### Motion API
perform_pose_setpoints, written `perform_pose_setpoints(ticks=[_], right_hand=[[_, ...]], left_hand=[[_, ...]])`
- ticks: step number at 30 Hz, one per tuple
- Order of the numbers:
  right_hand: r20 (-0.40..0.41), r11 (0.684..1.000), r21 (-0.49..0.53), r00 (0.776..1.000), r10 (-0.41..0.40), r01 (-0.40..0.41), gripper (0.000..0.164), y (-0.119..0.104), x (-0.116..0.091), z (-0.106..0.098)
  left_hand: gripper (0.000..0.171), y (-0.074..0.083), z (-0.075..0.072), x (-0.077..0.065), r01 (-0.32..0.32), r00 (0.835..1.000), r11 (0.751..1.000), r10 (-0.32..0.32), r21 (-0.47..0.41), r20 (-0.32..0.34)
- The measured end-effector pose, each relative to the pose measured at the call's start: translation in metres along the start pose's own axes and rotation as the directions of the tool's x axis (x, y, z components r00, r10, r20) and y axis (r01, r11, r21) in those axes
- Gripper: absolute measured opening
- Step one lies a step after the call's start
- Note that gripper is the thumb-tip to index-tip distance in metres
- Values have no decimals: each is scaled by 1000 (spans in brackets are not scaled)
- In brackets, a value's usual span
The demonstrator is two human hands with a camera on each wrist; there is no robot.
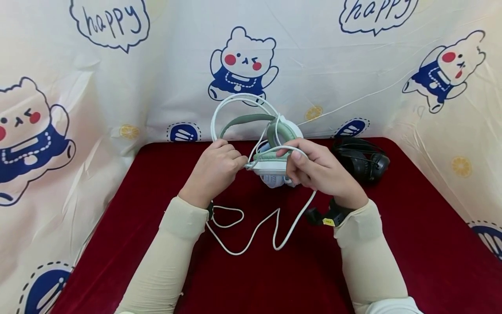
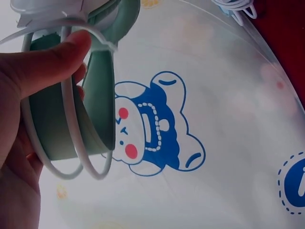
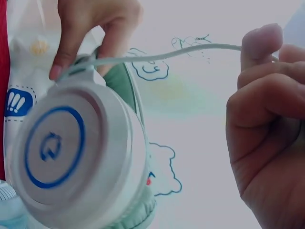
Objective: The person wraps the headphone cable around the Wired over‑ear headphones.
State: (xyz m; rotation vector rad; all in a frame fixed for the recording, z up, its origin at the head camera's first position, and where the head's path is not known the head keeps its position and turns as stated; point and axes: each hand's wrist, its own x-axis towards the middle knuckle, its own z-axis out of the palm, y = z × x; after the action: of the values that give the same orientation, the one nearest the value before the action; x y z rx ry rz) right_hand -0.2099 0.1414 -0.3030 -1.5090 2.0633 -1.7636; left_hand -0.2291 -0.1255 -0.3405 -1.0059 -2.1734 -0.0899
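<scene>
White and green headphones [image 1: 270, 167] are held up over the table. My left hand [image 1: 221, 168] grips them at the headband, its thumb pressing near the joint of an ear cup, as the left wrist view shows. In the right wrist view, the white ear cup [image 3: 62, 152] with a blue ring faces the camera. A white cable [image 1: 288, 233] loops round the headband. My right hand [image 1: 319, 165] pinches that cable between thumb and index finger, beside the ear cups. From the right hand, the cable runs down and lies in bends on the table.
Black headphones [image 1: 362, 161] lie at the back right of the dark red table [image 1: 259, 283]. Printed white fabric [image 1: 306, 56] hangs close behind and at both sides. A coiled white cable [image 2: 238, 7] shows at the top of the left wrist view.
</scene>
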Motion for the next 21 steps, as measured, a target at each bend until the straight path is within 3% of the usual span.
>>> perform_pose_setpoints(ticks=[6,15,21], right_hand=[[-107,997,-58,993,44,-50,33,1,2,-8],[-204,991,-20,970,128,-135,30,4,2,-13],[-297,981,-76,944,147,-176,30,9,-1,-23]], left_hand=[[27,2,-3,2,-33,999,999,33,-22,17],[17,4,-9,2,-77,996,997,78,-31,32],[16,6,-11,3,-97,994,994,99,-56,36]])
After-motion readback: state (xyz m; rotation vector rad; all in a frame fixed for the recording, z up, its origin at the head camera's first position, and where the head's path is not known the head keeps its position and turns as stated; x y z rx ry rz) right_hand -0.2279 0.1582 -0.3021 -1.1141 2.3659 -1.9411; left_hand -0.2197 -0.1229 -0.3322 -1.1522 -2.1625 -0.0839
